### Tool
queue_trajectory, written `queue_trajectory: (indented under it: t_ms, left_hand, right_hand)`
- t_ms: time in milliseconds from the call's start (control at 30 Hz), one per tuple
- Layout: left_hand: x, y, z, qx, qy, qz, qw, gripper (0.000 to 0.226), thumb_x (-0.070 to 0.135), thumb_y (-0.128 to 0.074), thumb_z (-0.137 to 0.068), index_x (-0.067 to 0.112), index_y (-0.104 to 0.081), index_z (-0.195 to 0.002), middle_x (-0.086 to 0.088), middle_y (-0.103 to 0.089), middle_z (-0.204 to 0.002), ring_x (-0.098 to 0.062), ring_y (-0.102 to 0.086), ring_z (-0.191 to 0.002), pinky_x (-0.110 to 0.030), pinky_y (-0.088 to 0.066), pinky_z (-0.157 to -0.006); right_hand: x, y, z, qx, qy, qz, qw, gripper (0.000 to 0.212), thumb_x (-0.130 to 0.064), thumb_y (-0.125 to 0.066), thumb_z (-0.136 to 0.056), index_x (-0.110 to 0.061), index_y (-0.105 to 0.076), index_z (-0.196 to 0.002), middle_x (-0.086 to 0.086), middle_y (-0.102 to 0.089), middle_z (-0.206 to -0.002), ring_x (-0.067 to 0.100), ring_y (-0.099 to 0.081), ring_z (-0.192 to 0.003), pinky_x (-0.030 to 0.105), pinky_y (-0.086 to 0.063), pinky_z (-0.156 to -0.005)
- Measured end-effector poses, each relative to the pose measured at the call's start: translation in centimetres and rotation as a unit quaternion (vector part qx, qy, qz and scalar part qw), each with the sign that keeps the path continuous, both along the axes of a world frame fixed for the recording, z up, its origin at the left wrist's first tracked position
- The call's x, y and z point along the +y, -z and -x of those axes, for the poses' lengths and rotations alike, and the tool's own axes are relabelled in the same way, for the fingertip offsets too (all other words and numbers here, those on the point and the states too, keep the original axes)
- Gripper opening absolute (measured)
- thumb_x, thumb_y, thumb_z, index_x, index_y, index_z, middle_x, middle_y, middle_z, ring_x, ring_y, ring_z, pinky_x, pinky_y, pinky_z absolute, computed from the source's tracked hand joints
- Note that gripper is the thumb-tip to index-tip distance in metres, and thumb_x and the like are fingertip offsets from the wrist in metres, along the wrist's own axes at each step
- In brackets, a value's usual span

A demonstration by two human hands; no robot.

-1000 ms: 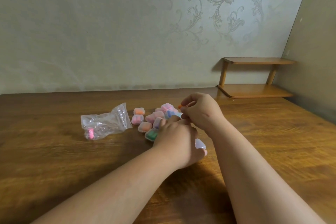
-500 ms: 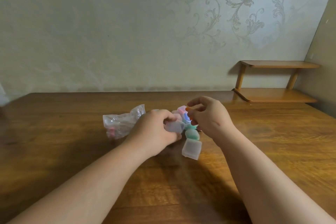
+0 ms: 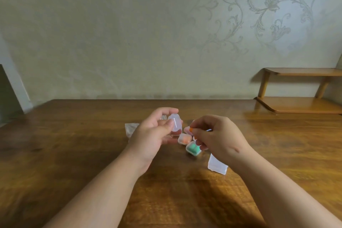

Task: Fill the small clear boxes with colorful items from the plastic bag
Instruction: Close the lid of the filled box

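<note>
A small clear box [image 3: 174,122] is gripped by the left hand [image 3: 149,137]; beside it, an orange item [image 3: 191,129] is pinched by the right hand [image 3: 220,139]. If misaligned, the item may be dropped among the filled boxes [image 3: 184,139].

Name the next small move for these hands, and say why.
Probably move the right hand leftward and drop its pinched orange item into the small clear box, which the left hand grips close beside it. That box looks empty, while the green-filled box on the table seems done. Whether the held box's lid is open is unclear.
</note>
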State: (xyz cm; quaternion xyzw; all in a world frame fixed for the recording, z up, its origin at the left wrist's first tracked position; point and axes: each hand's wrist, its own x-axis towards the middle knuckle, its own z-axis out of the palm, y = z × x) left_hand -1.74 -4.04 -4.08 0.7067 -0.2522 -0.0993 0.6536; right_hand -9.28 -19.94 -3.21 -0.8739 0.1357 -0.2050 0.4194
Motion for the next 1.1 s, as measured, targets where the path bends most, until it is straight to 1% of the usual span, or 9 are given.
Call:
queue_trajectory:
  t_ms: [67, 133, 200, 333, 600, 700, 833, 1000, 1100]
  left_hand:
    - [0.1, -0.3, 0.0, 0.052, 0.003, 0.049, 0.997, 0.025, 0.015, -0.050, -0.101, 0.032, -0.068, -0.109, -0.006, -0.069, -0.117, -0.025, -0.070, -0.103, -0.034, -0.057, -0.078]
    - [0.1, -0.6, 0.0, 0.077, -0.002, 0.066, 0.995, 0.023, 0.015, -0.051, -0.101, 0.029, -0.067, -0.110, -0.005, -0.071, -0.113, -0.025, -0.070, -0.102, -0.030, -0.052, -0.071]
    - [0.0, -0.5, 0.0, 0.079, -0.011, 0.061, 0.995, 0.022, 0.016, -0.055, -0.099, 0.031, -0.068, -0.109, -0.002, -0.070, -0.113, -0.024, -0.067, -0.104, -0.030, -0.050, -0.071]
    - [-0.6, 0.1, 0.0, 0.049, -0.035, 0.032, 0.998, 0.017, 0.024, -0.059, -0.097, 0.036, -0.068, -0.105, 0.002, -0.067, -0.111, -0.022, -0.062, -0.106, -0.031, -0.049, -0.073]
    - [-1.0, 0.3, 0.5, 0.032, -0.024, 0.007, 0.999, 0.015, 0.029, -0.056, -0.098, 0.036, -0.066, -0.107, 0.000, -0.064, -0.120, -0.021, -0.059, -0.110, -0.029, -0.048, -0.072]
    - [-1.0, 0.4, 0.3, 0.028, -0.031, 0.012, 0.999, 0.015, 0.029, -0.057, -0.097, 0.038, -0.067, -0.105, 0.000, -0.063, -0.121, -0.022, -0.059, -0.111, -0.033, -0.053, -0.079]
    - [-0.9, 0.6, 0.3, 0.025, -0.024, 0.047, 0.998, 0.025, 0.027, -0.069, -0.084, 0.046, -0.069, -0.100, -0.001, -0.066, -0.123, -0.025, -0.061, -0.117, -0.050, -0.048, -0.105]
    - [-0.9, 1.1, 0.0, 0.003, -0.016, 0.059, 0.998, 0.044, 0.006, -0.067, -0.089, 0.048, -0.065, -0.099, 0.006, -0.065, -0.124, -0.021, -0.061, -0.120, -0.047, -0.048, -0.106]
    - [-0.8, 1.0, 0.1, -0.003, -0.001, 0.075, 0.997, 0.049, 0.000, -0.066, -0.090, 0.048, -0.065, -0.102, 0.007, -0.067, -0.122, -0.017, -0.063, -0.118, -0.044, -0.049, -0.105]
  right_hand:
    - [0.1, 0.0, 0.0, -0.008, -0.001, 0.011, 1.000, 0.010, -0.028, -0.067, -0.092, -0.034, -0.067, -0.084, -0.010, -0.069, -0.074, 0.001, -0.065, -0.059, 0.022, -0.058, -0.060]
    - [0.2, 0.1, 0.0, -0.011, -0.002, 0.016, 1.000, 0.011, -0.027, -0.066, -0.093, -0.034, -0.068, -0.084, -0.011, -0.069, -0.075, 0.002, -0.065, -0.062, 0.026, -0.060, -0.062]
    - [0.3, 0.2, 0.0, -0.013, -0.004, 0.026, 1.000, 0.012, -0.026, -0.064, -0.093, -0.035, -0.067, -0.085, -0.012, -0.068, -0.077, 0.002, -0.066, -0.063, 0.028, -0.061, -0.064]
    - [0.5, 0.1, 0.0, -0.013, -0.007, 0.042, 0.999, 0.012, -0.026, -0.064, -0.093, -0.037, -0.067, -0.087, -0.015, -0.067, -0.081, 0.001, -0.065, -0.064, 0.023, -0.060, -0.064]
    - [0.5, -0.1, 0.1, -0.009, -0.006, 0.027, 1.000, 0.010, -0.024, -0.063, -0.094, -0.030, -0.071, -0.092, -0.013, -0.068, -0.078, 0.001, -0.065, -0.062, 0.026, -0.060, -0.063]
    - [0.6, 0.1, 0.0, -0.006, -0.008, 0.026, 1.000, 0.010, -0.025, -0.063, -0.094, -0.031, -0.070, -0.093, -0.014, -0.068, -0.081, 0.002, -0.065, -0.063, 0.027, -0.061, -0.063]
    - [0.6, 0.1, 0.0, -0.009, 0.005, 0.014, 1.000, 0.010, -0.024, -0.064, -0.094, -0.030, -0.071, -0.092, -0.012, -0.068, -0.079, 0.005, -0.066, -0.065, 0.035, -0.062, -0.064]
    - [0.5, -0.4, 0.1, 0.005, 0.008, 0.003, 1.000, 0.024, -0.017, -0.060, -0.095, -0.036, -0.069, -0.085, -0.012, -0.067, -0.081, 0.009, -0.061, -0.066, 0.029, -0.058, -0.059]
    - [0.6, -0.7, 0.3, 0.030, 0.003, -0.065, 0.997, 0.026, -0.013, -0.059, -0.094, -0.030, -0.077, -0.084, -0.003, -0.071, -0.079, 0.009, -0.060, -0.063, 0.022, -0.055, -0.059]
